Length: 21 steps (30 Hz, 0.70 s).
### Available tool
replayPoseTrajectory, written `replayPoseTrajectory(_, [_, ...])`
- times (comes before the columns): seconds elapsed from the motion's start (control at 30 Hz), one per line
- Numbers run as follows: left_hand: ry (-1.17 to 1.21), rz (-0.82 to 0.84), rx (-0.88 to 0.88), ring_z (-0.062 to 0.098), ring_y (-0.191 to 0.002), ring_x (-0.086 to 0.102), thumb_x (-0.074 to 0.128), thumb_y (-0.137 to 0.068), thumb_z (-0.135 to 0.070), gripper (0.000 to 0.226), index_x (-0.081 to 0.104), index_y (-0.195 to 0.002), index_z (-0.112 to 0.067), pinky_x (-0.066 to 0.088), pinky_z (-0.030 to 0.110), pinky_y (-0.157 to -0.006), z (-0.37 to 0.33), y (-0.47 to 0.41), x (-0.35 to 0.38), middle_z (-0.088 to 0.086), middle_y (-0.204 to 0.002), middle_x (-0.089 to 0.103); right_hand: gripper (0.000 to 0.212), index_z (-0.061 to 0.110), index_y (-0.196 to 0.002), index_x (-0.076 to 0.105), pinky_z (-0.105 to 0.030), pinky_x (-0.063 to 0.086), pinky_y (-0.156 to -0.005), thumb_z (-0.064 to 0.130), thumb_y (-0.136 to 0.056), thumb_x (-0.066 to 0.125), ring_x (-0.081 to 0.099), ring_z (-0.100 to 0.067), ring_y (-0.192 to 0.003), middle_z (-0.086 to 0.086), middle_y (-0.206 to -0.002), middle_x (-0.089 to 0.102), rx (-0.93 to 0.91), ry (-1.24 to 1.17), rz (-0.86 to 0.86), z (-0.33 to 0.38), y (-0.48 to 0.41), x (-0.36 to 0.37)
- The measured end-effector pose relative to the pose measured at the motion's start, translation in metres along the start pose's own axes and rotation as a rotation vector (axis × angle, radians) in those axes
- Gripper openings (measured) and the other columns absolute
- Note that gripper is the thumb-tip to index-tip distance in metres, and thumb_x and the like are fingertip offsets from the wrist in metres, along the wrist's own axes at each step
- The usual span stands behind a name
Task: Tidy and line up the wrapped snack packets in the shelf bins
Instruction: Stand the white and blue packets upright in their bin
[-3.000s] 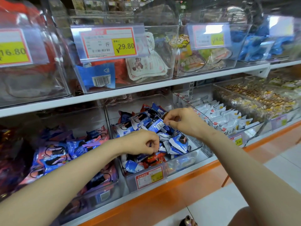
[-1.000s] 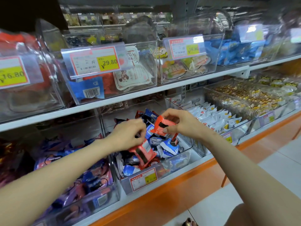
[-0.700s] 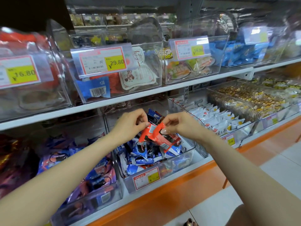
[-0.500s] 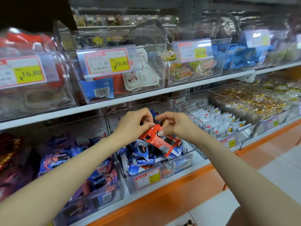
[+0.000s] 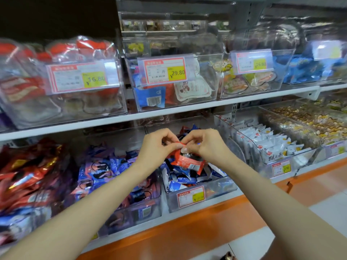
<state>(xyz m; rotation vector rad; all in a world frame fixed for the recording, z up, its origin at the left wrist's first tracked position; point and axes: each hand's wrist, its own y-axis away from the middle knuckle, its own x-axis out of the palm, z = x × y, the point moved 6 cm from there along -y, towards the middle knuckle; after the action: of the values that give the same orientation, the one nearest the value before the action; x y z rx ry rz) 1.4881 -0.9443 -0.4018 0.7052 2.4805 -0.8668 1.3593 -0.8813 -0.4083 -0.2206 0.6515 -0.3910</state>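
A stack of red snack packets (image 5: 185,160) hangs just above the clear middle bin (image 5: 221,186) on the lower shelf. My left hand (image 5: 155,147) pinches its upper left edge and my right hand (image 5: 204,145) pinches its top from the right. Blue and white packets (image 5: 180,182) lie jumbled in the bin under them. My hands hide the back of the bin.
A bin of blue and purple packets (image 5: 105,171) stands to the left, red packets (image 5: 24,173) beyond it. A bin of white packets (image 5: 270,145) sits to the right. The upper shelf (image 5: 169,111) with price-tagged bins overhangs. The orange shelf front (image 5: 187,228) runs below.
Three seconds ago both hands dug among the blue packets. Each then lifted a red packet, brought them together at the middle, and now hold them stacked above the bin.
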Motion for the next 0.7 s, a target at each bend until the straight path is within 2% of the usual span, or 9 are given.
replayPoseTrajectory(0.07, [-0.032,-0.033,0.01,0.003,-0.065,0.056,0.076,-0.076,-0.015,0.01,0.066,-0.072,-0.017,0.043,0.012,-0.06,0.001,0.001,-0.007,-0.004,-0.07,0.065,0.011,0.018,-0.076,0.072,-0.017,0.049,-0.064,0.009,-0.073,0.078,0.059,-0.003,-0.061,0.003,-0.064,0.066,-0.023,-0.025,-0.039,0.003,0.001,0.004])
replayPoseTrajectory(0.13, [-0.097,-0.058,0.026,0.006,-0.068,0.057,0.075,-0.076,-0.015,0.01,0.066,-0.072,-0.018,0.048,0.023,-0.065,0.002,0.005,-0.013,-0.005,-0.073,0.064,0.012,0.022,-0.075,0.071,-0.022,0.05,-0.07,0.012,-0.075,0.077,0.061,-0.004,-0.065,0.004,-0.068,0.067,-0.059,-0.05,-0.049,0.009,0.002,0.008])
replayPoseTrajectory(0.2, [-0.159,-0.111,0.03,0.011,-0.074,0.057,0.073,-0.076,-0.015,0.014,0.063,-0.071,-0.023,0.048,0.032,-0.07,0.002,0.012,-0.022,-0.007,-0.075,0.062,0.011,0.022,-0.083,0.07,-0.019,0.048,-0.071,0.014,-0.076,0.076,0.059,-0.003,-0.067,0.004,-0.073,0.067,-0.11,-0.076,-0.02,0.016,0.003,0.015])
replayPoseTrajectory(0.3, [-0.186,-0.217,0.021,0.013,-0.073,0.055,0.073,-0.075,-0.015,0.025,0.057,-0.066,-0.032,0.047,0.035,-0.072,0.003,0.023,-0.045,-0.01,-0.074,0.061,0.017,0.027,-0.093,0.067,-0.013,0.045,-0.07,0.021,-0.079,0.074,0.056,-0.006,-0.073,0.0,-0.081,0.066,-0.128,-0.167,-0.081,0.017,0.0,0.009])
replayPoseTrajectory(0.37, [-0.179,-0.27,-0.01,0.013,-0.07,0.056,0.073,-0.076,-0.013,0.021,0.06,-0.068,-0.027,0.049,0.035,-0.071,0.009,0.031,-0.065,-0.009,-0.072,0.062,0.013,0.027,-0.09,0.067,-0.019,0.047,-0.071,0.023,-0.079,0.074,0.056,-0.009,-0.075,0.0,-0.083,0.065,-0.092,-0.161,-0.119,0.009,-0.004,0.002])
replayPoseTrajectory(0.43, [-0.15,-0.315,-0.046,0.007,-0.067,0.055,0.072,-0.077,-0.009,0.018,0.062,-0.07,-0.022,0.049,0.031,-0.07,0.017,0.038,-0.085,-0.009,-0.07,0.061,0.013,0.024,-0.09,0.07,-0.027,0.047,-0.072,0.029,-0.078,0.074,0.056,-0.01,-0.074,0.003,-0.081,0.065,-0.069,0.107,0.016,-0.005,-0.008,0.009])
replayPoseTrajectory(0.57, [-0.074,-0.39,-0.09,-0.005,-0.06,0.052,0.07,-0.079,-0.005,0.018,0.061,-0.071,-0.019,0.04,0.006,-0.061,0.029,0.05,-0.107,-0.01,-0.069,0.061,0.039,0.022,-0.094,0.071,-0.025,0.039,-0.066,0.056,-0.075,0.068,0.056,-0.012,-0.077,0.004,-0.08,0.065,-0.068,0.721,0.523,-0.034,-0.003,0.067])
replayPoseTrajectory(0.63, [-0.049,-0.394,-0.101,-0.004,-0.06,0.052,0.069,-0.08,-0.004,0.017,0.061,-0.073,-0.017,0.039,0.005,-0.061,0.033,0.054,-0.106,-0.007,-0.07,0.061,0.043,0.019,-0.094,0.069,-0.029,0.043,-0.078,0.059,-0.078,0.063,0.057,-0.018,-0.084,0.002,-0.085,0.066,-0.087,0.927,0.631,-0.044,0.0,0.091])
replayPoseTrajectory(0.7, [-0.035,-0.388,-0.105,-0.003,-0.061,0.05,0.069,-0.08,-0.003,0.016,0.062,-0.074,-0.016,0.039,0.006,-0.06,0.036,0.055,-0.105,-0.005,-0.07,0.061,0.038,0.016,-0.076,0.058,-0.03,0.042,-0.075,0.053,-0.082,0.061,0.05,-0.022,-0.073,0.001,-0.069,0.055,-0.137,1.022,0.643,-0.045,0.001,0.105])
